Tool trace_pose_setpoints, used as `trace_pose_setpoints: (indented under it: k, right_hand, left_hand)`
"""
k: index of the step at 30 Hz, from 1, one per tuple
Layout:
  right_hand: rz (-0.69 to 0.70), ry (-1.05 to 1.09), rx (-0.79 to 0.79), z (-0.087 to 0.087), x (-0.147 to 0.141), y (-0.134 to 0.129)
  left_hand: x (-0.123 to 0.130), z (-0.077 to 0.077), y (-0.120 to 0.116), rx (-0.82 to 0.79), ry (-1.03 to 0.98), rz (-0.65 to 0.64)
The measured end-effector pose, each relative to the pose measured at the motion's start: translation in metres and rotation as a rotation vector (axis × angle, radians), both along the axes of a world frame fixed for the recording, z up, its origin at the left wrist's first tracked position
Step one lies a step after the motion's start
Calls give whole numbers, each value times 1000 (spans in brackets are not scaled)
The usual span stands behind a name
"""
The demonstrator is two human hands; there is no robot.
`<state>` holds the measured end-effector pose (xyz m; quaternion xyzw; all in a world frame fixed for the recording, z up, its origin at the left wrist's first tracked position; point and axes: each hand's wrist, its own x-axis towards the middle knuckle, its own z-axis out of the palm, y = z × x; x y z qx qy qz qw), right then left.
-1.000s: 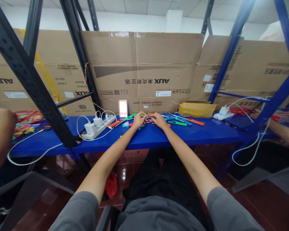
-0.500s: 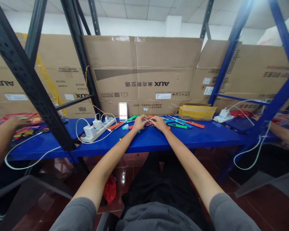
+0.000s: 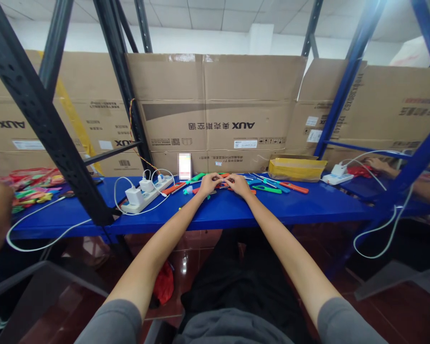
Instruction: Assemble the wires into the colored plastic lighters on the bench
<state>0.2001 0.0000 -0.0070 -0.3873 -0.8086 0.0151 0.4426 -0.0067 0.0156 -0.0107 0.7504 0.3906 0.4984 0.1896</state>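
Note:
My left hand [image 3: 211,184] and my right hand [image 3: 238,185] meet over the middle of the blue table [image 3: 301,210]. Their fingertips pinch a small object [image 3: 224,182], mostly hidden by the fingers, with orange and dark parts showing. Loose plastic-handled tools in orange, green and teal lie around both hands, such as an orange-handled tool [image 3: 294,188] and a green one [image 3: 267,189]. Thin metal rods [image 3: 258,177] lie behind my right hand.
A white power strip [image 3: 146,195] with plugged-in chargers and cables stands left of my hands. A yellow-lined cardboard box [image 3: 296,170] is at the back right. Dark and blue shelf uprights frame the table, with co-workers' arms at both sides.
My fingertips have drawn closer together around the small object. The view has shifted slightly, and the co-worker's hand at the left now sits nearer the frame edge.

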Motion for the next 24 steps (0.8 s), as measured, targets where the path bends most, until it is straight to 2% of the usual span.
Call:
trace_pose_setpoints:
  k: [8,13,17,21,24]
  right_hand:
    - [43,3,-36,-2,-1,1]
    - [51,-14,-19,-2,-1,2]
    - [40,-20,-14,-2,-1,2]
    - [39,-16,-22,-3,-2,3]
    - [55,-13,-47,-4,-3,5]
  left_hand:
    - [1,1,-1,8,-15,-34]
    - [1,7,-7,47,4,-7]
    - [0,11,-14,7,28,-27]
    - [0,11,-14,-16,-19,-39]
    - [2,8,-9,-24,-89,3]
